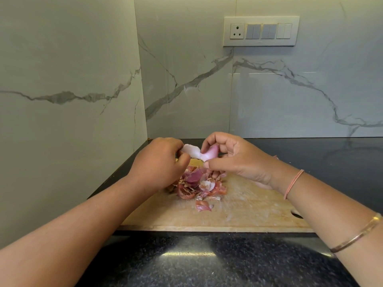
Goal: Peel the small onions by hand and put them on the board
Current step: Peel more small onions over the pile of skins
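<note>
step: peeling | onion held above far edge of board, long axis left-right between hands | left hand clamped on pale end | right hand pinching pink end | peels piled directly below

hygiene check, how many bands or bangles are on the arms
2: a pink thread band at the right wrist, a gold bangle further up that forearm. The left forearm shows none; upper arms are out of view.
</note>
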Tool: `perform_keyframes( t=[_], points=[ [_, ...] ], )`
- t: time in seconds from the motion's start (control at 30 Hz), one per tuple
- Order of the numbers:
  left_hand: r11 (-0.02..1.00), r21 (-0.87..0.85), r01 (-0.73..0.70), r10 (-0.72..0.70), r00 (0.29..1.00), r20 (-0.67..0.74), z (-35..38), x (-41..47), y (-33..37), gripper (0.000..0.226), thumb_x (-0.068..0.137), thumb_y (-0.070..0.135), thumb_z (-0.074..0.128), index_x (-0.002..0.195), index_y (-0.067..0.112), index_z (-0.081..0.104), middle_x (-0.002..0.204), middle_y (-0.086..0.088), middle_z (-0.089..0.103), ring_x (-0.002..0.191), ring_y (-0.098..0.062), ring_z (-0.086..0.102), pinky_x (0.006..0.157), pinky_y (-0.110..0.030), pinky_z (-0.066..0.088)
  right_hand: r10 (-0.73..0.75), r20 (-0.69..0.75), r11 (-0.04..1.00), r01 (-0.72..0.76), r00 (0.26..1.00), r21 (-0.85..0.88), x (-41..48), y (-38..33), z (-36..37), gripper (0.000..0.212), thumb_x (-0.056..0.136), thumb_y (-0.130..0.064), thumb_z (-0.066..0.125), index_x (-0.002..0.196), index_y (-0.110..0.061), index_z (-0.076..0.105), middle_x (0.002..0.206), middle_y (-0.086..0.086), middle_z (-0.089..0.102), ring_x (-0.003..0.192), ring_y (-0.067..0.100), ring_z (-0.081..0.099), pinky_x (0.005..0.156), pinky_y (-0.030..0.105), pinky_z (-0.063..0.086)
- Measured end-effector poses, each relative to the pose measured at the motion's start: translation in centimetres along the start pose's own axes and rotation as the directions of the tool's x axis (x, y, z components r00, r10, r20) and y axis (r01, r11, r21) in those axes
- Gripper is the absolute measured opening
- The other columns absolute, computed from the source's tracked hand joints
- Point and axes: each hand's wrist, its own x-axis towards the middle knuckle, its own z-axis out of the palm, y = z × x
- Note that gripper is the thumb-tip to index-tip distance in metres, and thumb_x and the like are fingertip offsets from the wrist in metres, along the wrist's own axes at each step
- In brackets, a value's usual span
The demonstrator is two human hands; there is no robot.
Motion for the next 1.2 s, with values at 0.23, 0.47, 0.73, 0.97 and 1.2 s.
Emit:
perform_keyframes(
  t=[0.23,0.47,0.73,0.97,1.2],
  points=[
    [0.994,0.083,0.070,-0.076,0.995,0.070,0.5,-0.1,-0.1,0.030,0.089,0.026,0.045,0.065,0.012,0.056,0.063,-0.005,0.053,0.058,-0.020,0.047,0.047,-0.028,0.030,0.034,0.005,0.993,-0.035,0.999,0.110,0.0,0.0,-0.2,0.019,0.089,-0.006,0.062,0.104,-0.016,0.059,0.087,0.010,0.064,0.069,0.021,0.066,0.065,0.035,0.056],
    [0.988,0.126,0.091,-0.102,0.991,0.089,0.4,-0.1,0.0,0.033,0.090,0.029,0.044,0.060,0.015,0.050,0.060,-0.003,0.049,0.054,-0.015,0.040,0.047,-0.025,0.027,0.101,-0.031,0.982,-0.094,0.994,0.163,0.3,0.4,-0.4,0.020,0.087,0.002,0.060,0.104,-0.006,0.065,0.091,0.014,0.064,0.076,0.023,0.060,0.073,0.032,0.055],
    [0.977,0.157,0.141,-0.159,0.981,0.108,0.3,-0.1,-0.2,0.037,0.089,0.032,0.045,0.061,0.010,0.056,0.058,-0.005,0.048,0.052,-0.015,0.040,0.047,-0.026,0.029,0.125,-0.096,0.957,-0.094,0.988,0.274,0.4,0.5,-1.1,0.011,0.086,0.002,0.062,0.091,-0.006,0.056,0.083,0.016,0.059,0.082,0.033,0.066,0.076,0.035,0.059],
    [0.981,0.144,0.129,-0.148,0.980,0.133,0.1,-0.1,-0.1,0.031,0.085,0.040,0.049,0.079,0.017,0.069,0.080,-0.003,0.068,0.071,-0.017,0.060,0.059,-0.035,0.054,0.241,-0.147,0.960,-0.214,0.959,0.181,0.2,0.4,-2.1,0.034,0.085,-0.009,0.067,0.115,-0.014,0.052,0.091,0.014,0.068,0.065,0.022,0.069,0.053,0.028,0.054],
    [0.995,0.071,0.073,-0.088,0.965,0.249,-0.2,-0.2,0.5,0.036,0.089,0.030,0.050,0.124,0.028,0.058,0.132,0.008,0.055,0.120,-0.014,0.047,0.093,-0.032,0.046,0.221,-0.152,0.960,-0.188,0.963,0.206,0.5,0.9,-2.1,0.035,0.088,0.005,0.056,0.117,-0.012,0.059,0.099,0.017,0.064,0.068,0.018,0.062,0.062,0.027,0.055]
  ],
)
